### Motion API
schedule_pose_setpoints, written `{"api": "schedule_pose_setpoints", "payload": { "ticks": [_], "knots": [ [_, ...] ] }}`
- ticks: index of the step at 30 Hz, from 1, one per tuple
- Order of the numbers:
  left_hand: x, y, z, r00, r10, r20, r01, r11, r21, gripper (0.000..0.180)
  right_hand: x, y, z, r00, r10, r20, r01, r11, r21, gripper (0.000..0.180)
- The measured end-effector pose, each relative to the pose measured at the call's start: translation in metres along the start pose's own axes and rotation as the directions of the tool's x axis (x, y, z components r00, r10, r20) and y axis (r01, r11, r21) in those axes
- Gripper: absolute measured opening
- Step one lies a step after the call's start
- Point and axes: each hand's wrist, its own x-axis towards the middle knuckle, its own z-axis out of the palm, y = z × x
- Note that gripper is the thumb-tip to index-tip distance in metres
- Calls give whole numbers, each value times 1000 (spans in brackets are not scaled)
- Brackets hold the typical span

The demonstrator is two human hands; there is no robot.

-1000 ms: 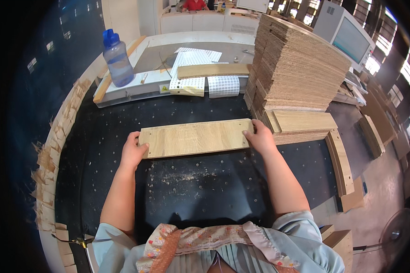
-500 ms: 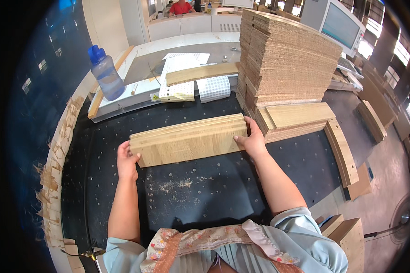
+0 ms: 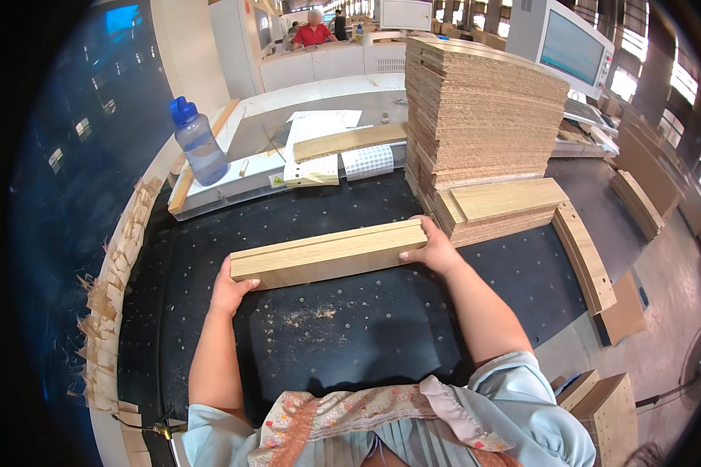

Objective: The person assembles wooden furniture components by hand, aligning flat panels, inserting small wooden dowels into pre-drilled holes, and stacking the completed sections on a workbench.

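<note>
Between my two hands is a short stack of wood-grain boards (image 3: 331, 257), long and narrow, with their edges lined up. My left hand (image 3: 230, 289) grips the left end, thumb on the near side. At the other end my right hand (image 3: 435, 247) is closed round the boards, thumb in front and fingers behind. Both hands are above the black work table (image 3: 350, 311), whose surface is dotted with small studs. Whether the stack touches the table cannot be made out. Just right of my right hand lies a lower pile of similar boards (image 3: 510, 201).
A tall stack of chipboard panels (image 3: 483, 109) rises behind the lower pile. A blue-capped water bottle (image 3: 201, 148), papers (image 3: 315, 128) and a loose board (image 3: 350, 142) rest on the back ledge. More strips (image 3: 584, 257) lie at the right edge. A monitor (image 3: 572, 47) stands back right.
The boards have tipped so that their narrow top edges show more and the broad front face less. My hands stay at both ends. The view has shifted slightly.
</note>
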Motion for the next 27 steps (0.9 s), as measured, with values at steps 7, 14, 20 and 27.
{"api": "schedule_pose_setpoints", "payload": {
  "ticks": [7,14,20,27],
  "knots": [
    [-66,69,-9,980,183,79,-189,979,74,75,-64,-50,-55,987,-91,131,87,996,33,65],
    [-190,41,-36,999,17,28,-22,982,187,74,-141,-24,-17,945,5,326,-36,995,88,64],
    [-197,32,-42,998,-57,7,48,904,426,77,-114,-33,-11,880,25,475,43,990,-131,66],
    [-77,20,-55,988,18,-154,32,949,314,88,-3,-34,40,977,-58,203,95,980,-176,68]
  ]
}}
